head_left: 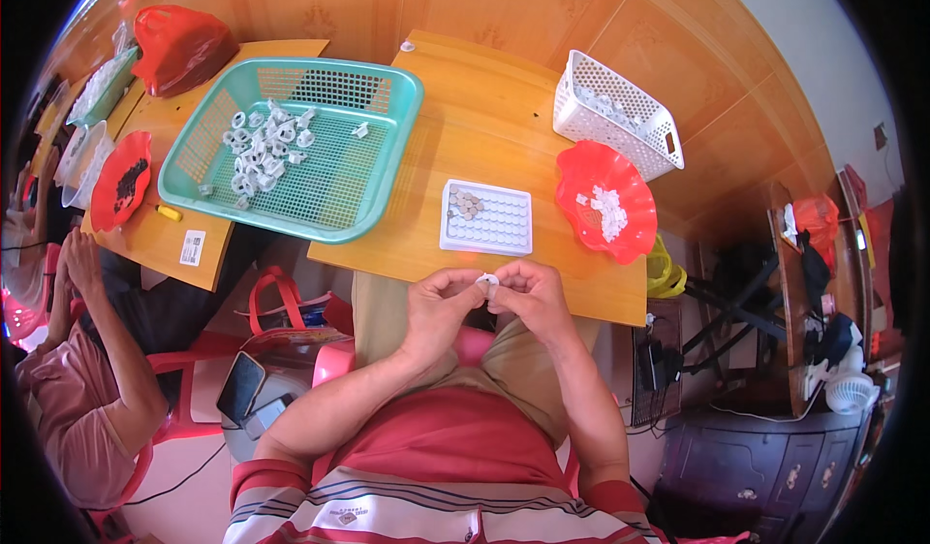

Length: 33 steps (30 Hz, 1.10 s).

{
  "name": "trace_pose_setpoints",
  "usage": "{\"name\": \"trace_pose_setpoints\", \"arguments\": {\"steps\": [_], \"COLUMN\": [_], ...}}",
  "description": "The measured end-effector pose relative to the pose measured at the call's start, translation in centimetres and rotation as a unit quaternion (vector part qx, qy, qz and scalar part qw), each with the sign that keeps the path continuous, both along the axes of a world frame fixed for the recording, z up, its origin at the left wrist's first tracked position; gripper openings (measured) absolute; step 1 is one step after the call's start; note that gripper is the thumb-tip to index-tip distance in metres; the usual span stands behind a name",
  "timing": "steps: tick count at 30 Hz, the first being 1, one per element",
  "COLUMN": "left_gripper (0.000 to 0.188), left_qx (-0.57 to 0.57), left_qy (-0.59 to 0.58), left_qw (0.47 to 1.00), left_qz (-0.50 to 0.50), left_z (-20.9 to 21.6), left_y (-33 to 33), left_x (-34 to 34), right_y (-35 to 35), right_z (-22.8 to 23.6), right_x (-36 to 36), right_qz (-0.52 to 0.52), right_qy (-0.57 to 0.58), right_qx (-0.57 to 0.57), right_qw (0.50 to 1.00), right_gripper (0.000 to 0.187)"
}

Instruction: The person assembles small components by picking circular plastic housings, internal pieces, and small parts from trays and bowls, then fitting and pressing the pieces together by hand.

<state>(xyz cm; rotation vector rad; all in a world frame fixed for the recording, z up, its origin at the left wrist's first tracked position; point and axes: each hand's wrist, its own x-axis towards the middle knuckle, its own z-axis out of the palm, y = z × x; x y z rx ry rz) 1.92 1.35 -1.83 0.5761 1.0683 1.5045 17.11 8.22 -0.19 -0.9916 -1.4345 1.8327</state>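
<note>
Just off the table's front edge, my left hand (pixel 442 308) and my right hand (pixel 534 299) meet, both closed. Thumbs and fingertips of the two pinch a small white plastic part (pixel 488 279) between them; its lower side is hidden by the fingers. Straight beyond them lies a white tray (pixel 521 244) with rows of round pockets, where several small greyish discs (pixel 467 205) are gathered at the left. To its right, a red wavy-rimmed dish (pixel 632 178) carries small white pieces (pixel 609 213). Several white plastic parts (pixel 263 149) lie heaped in a green basket (pixel 373 217) on the left.
A white perforated basket (pixel 620 131) with pale pieces stands at the back right. On the left are another red dish (pixel 114 210) with dark bits, a yellow tool (pixel 169 213) and a red bag (pixel 182 50). A co-worker's hands (pixel 81 261) are nearby. A phone (pixel 242 387) lies beside my seat.
</note>
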Motion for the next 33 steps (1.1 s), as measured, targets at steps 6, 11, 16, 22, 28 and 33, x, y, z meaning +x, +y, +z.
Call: {"name": "trace_pose_setpoints", "arguments": {"steps": [6,11,16,22,28,33], "left_gripper": [0.016,0.017,0.017,0.017,0.017,0.018], "left_qx": [-0.004,-0.014,-0.009,-0.009,-0.039,-0.069], "left_qy": [-0.001,-0.002,-0.009,-0.058,-0.086,-0.059], "left_qw": [1.0,1.0,1.0,0.998,0.995,0.996], "left_qz": [0.005,0.009,0.012,0.001,0.003,-0.022], "left_z": [-0.2,-0.6,-0.2,-1.8,-1.6,-0.6], "left_y": [0.0,0.1,0.0,0.1,0.1,0.1], "left_x": [-0.2,-0.3,-0.2,0.3,0.2,0.3], "right_y": [-0.1,-0.4,-0.5,0.3,3.9,9.6], "right_z": [-0.1,-0.4,-0.4,0.2,3.2,4.9], "right_x": [0.1,-0.3,-0.2,1.0,4.5,8.0], "right_qz": [0.014,-0.005,-0.009,0.003,-0.213,-0.188], "right_qy": [-0.021,-0.017,-0.016,-0.066,-0.273,-0.41], "right_qx": [0.061,0.064,0.062,0.108,0.283,0.387], "right_qw": [0.998,0.998,0.998,0.992,0.895,0.804], "right_gripper": [0.01,0.008,0.009,0.012,0.013,0.016]}}
